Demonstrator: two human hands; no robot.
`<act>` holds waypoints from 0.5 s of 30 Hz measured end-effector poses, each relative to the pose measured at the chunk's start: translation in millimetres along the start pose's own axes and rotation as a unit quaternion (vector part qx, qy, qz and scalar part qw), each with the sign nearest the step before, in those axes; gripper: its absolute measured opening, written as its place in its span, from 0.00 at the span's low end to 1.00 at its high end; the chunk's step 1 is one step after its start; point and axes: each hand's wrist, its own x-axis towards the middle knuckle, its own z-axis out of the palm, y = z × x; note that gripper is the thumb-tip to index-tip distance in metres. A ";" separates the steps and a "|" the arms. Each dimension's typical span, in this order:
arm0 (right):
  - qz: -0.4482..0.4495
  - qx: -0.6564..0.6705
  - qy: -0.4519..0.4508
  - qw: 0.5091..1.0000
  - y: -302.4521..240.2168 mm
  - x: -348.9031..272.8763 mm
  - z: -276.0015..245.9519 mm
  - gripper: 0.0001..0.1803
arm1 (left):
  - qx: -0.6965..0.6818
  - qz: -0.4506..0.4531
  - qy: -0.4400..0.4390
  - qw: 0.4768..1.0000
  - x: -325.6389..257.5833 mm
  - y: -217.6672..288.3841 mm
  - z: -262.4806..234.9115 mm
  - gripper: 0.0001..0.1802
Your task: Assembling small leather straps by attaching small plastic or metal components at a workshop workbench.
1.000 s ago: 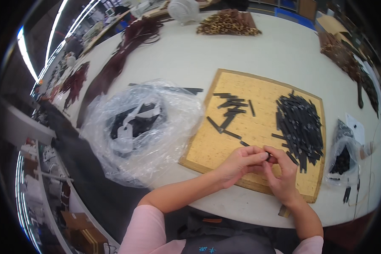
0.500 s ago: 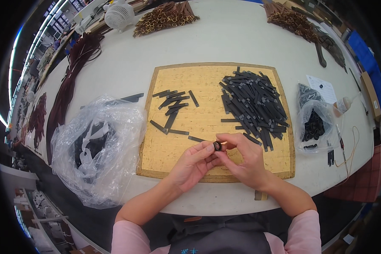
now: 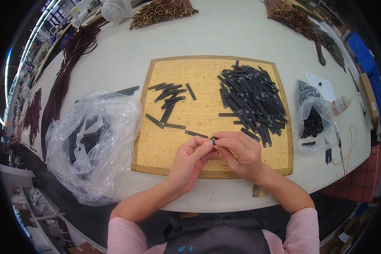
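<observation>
A small black strap loop (image 3: 213, 141) is pinched between both my hands above the near part of a tan board (image 3: 156, 163). My left hand (image 3: 192, 157) grips it at the left with thumb and fingers. From the right, my right hand (image 3: 240, 153) closes its thumb and fingertips on the same loop, hiding much of it. Just beyond my fingers lies a short black strip (image 3: 195, 133). Several more black strips (image 3: 168, 98) are scattered on the board's left half. A dense heap of similar strips (image 3: 254, 97) covers its upper right.
A clear plastic bag (image 3: 122, 148) with black pieces stands left of the board. To the right, another bag (image 3: 312, 122) holds black loops, beside a small bottle (image 3: 342, 103). Brown straps with buckles (image 3: 163, 15) and a white fan (image 3: 115, 10) are at the far side.
The loop, seen as an open ring before, is now more covered by my closed fingers and appears narrower. My view has shifted slightly, with the board sitting a little higher and further left.
</observation>
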 end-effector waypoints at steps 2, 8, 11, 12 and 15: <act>0.001 -0.009 -0.022 1.000 1.1 0.1 0.0 0.12 | 0.010 0.012 0.004 1.000 1.1 -2.4 0.4 0.04; 0.045 0.026 -0.058 0.997 -0.5 5.9 -1.9 0.09 | 0.031 0.039 0.003 0.999 1.6 -4.5 -1.2 0.04; 0.143 0.094 -0.058 0.984 -0.4 4.6 -3.0 0.08 | 0.028 0.043 0.017 0.999 1.2 -2.6 0.6 0.05; 0.141 0.094 -0.059 0.984 -1.9 3.1 -4.0 0.08 | 0.023 0.043 0.030 0.998 0.5 -2.1 2.3 0.05; 0.178 0.111 -0.041 0.977 -5.9 0.7 -5.5 0.08 | 0.042 0.040 0.030 0.998 -1.0 -0.9 3.8 0.07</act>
